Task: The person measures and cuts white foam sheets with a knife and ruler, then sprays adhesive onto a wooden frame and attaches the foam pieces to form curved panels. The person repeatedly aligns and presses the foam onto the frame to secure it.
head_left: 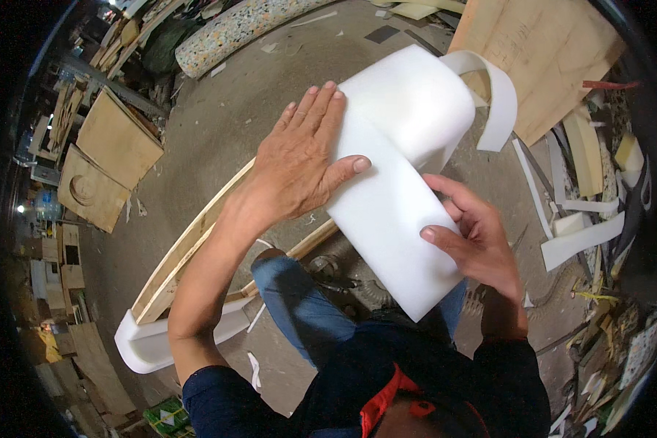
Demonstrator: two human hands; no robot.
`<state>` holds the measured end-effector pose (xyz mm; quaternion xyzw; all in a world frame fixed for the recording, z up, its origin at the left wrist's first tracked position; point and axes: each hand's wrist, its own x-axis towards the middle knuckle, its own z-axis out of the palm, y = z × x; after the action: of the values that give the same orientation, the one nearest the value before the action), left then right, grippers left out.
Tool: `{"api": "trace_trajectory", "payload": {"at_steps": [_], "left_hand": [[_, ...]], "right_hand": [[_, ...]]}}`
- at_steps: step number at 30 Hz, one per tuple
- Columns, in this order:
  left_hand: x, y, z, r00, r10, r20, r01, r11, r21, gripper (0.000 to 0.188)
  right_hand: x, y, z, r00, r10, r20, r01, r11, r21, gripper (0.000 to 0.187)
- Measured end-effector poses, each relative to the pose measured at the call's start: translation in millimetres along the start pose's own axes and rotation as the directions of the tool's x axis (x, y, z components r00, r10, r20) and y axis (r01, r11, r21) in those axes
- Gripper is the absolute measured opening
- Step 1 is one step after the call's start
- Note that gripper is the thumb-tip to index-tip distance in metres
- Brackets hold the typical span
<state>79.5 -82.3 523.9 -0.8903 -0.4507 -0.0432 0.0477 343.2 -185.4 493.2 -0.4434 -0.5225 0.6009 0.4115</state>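
A wide white foam strip (394,219) slants across the middle, its loose end over my lap. Its upper part lies against the white foam-padded end (416,95) of a long wooden frame (178,259). My left hand (299,160) lies flat on the strip's upper left edge, fingers stretched out and thumb spread. My right hand (478,237) grips the strip's right edge, thumb on top and fingers partly hidden beyond the edge. At the lower left, the frame's other end carries white foam padding (142,350) too. My left forearm hides part of the frame.
Plywood panels (109,153) stand at the left, and a large board (533,58) at the upper right. A speckled foam roll (233,36) lies at the back. Foam offcuts (584,241) litter the right side. A curled white foam strip (500,95) hangs beside the padded end.
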Motion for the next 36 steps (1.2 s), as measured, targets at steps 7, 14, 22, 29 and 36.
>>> {"api": "trace_trajectory", "payload": {"at_steps": [7,14,22,29,36], "left_hand": [[7,2,-4,0.999,0.03,0.021,-0.03,0.999,0.02,0.086],[4,3,3,0.999,0.037,0.03,-0.04,0.994,0.102,0.071],[-6,7,12,0.989,-0.014,-0.15,0.037,0.988,0.153,0.065],[-6,11,24,0.981,-0.065,-0.183,0.11,0.962,0.25,0.066],[7,19,33,0.929,-0.166,-0.33,0.229,0.96,0.162,0.068]], "right_hand": [[3,12,-1,0.999,-0.034,0.031,0.034,0.999,-0.005,0.057],[3,39,-1,1.0,-0.004,-0.007,0.004,1.0,0.031,0.043],[18,80,2,0.995,0.094,-0.046,-0.096,0.994,-0.054,0.033],[32,121,9,0.993,0.055,-0.104,-0.088,0.938,-0.336,0.032],[47,169,16,0.992,0.003,-0.13,-0.033,0.972,-0.233,0.04]]}}
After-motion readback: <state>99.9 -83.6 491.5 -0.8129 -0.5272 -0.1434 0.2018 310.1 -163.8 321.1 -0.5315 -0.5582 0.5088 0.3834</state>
